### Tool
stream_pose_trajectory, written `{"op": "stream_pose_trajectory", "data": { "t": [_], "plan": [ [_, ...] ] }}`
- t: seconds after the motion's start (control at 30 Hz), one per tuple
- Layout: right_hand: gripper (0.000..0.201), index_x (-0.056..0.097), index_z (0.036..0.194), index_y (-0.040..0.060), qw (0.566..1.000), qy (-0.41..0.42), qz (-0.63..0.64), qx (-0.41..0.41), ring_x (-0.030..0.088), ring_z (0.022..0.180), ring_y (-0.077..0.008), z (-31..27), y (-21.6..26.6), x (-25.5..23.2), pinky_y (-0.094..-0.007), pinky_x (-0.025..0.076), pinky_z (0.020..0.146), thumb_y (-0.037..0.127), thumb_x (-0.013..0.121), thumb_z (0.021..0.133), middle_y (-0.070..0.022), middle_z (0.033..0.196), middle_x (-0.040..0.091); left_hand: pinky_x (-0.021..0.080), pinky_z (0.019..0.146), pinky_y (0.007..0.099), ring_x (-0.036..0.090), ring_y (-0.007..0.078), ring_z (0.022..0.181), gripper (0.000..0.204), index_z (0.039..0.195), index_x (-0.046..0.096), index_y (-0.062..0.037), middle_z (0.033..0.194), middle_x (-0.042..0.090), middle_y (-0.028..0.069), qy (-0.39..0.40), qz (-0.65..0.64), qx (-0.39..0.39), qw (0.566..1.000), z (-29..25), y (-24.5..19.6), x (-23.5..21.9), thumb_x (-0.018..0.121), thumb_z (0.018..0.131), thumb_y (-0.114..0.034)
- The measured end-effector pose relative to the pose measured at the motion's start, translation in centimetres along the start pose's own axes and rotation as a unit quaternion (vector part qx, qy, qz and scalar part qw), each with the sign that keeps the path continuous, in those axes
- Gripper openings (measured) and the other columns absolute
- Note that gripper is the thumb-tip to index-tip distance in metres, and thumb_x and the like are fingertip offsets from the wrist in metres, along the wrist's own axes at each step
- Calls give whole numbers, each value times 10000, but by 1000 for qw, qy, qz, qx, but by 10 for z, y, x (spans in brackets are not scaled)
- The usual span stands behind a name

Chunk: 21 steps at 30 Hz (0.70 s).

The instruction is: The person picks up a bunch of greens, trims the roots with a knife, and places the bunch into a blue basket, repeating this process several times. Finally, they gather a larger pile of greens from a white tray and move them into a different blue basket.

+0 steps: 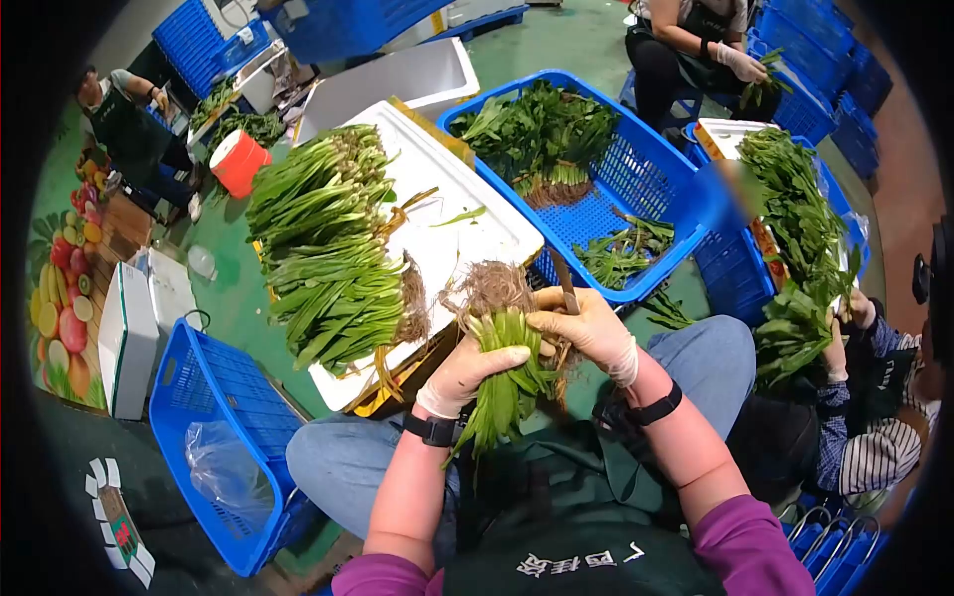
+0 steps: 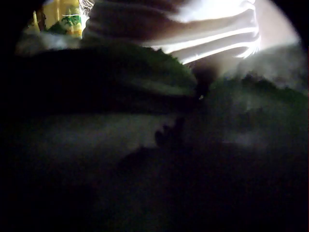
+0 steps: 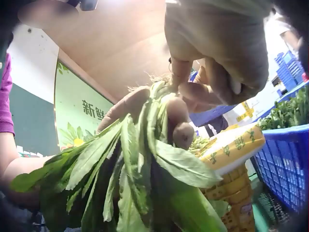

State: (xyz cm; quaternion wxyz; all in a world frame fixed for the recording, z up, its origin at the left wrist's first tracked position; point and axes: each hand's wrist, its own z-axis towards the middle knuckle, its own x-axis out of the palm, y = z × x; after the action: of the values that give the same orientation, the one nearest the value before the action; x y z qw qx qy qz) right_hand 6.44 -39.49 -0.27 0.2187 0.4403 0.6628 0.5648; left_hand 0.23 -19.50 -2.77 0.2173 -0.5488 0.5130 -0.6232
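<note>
My gloved left hand (image 1: 472, 368) grips a bunch of long-leaved greens (image 1: 507, 377), its tangled roots (image 1: 494, 288) pointing away from me. In the right wrist view, the leaves (image 3: 130, 164) hang down below the fingers that hold them. Close against the bunch on the right is my gloved right hand (image 1: 596, 333), fingers curled and the index finger at the stems. A narrow, flat brown strip (image 1: 564, 283) juts up from this hand; I cannot tell what it is. The left wrist view is mostly dark, with glove folds (image 2: 193, 29) at the top.
Rooted greens (image 1: 333, 248) lie in rows on a white foam lid (image 1: 467, 214) ahead. Right of it stands a blue crate (image 1: 636, 179) with more greens. Another blue crate (image 1: 224, 417) is by my left knee. People work at the right (image 1: 884, 397), back right and far left.
</note>
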Motion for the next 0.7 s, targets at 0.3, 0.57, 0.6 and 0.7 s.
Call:
{"op": "stream_pose_trajectory", "data": {
  "t": [0.3,0.57,0.6,0.7],
  "plan": [
    [162,680,998,-25,991,-128,-10,-47,595,623,-87,3,-22,-3,-248,490,548,89,726,892,-37,782,659,518,918,289,638,119,1005,420,1258,630,-29,1098,702,22,-39,57,-8,998,10,16,1,774,869,-90],
    [508,561,1323,-34,992,-65,-7,-110,605,924,-112,-6,-23,-9,-269,512,855,192,745,907,-79,1149,648,516,896,296,648,128,996,376,1218,633,-1,1097,690,16,-84,120,-19,989,17,35,10,733,861,-61],
    [734,473,1435,5,988,-34,-96,-115,598,1062,-161,-6,-25,-12,-312,498,944,260,813,836,-103,1315,586,516,888,308,653,143,992,347,1172,650,5,1084,704,40,-105,176,1,979,21,43,10,733,846,-81],
    [797,503,1413,73,910,-114,-356,-177,602,1179,-325,-16,-22,4,-386,493,992,365,836,751,-178,1257,588,511,932,347,684,229,1036,455,1197,646,-8,1121,719,120,-153,339,7,928,18,47,19,776,791,-168]
  ]
}}
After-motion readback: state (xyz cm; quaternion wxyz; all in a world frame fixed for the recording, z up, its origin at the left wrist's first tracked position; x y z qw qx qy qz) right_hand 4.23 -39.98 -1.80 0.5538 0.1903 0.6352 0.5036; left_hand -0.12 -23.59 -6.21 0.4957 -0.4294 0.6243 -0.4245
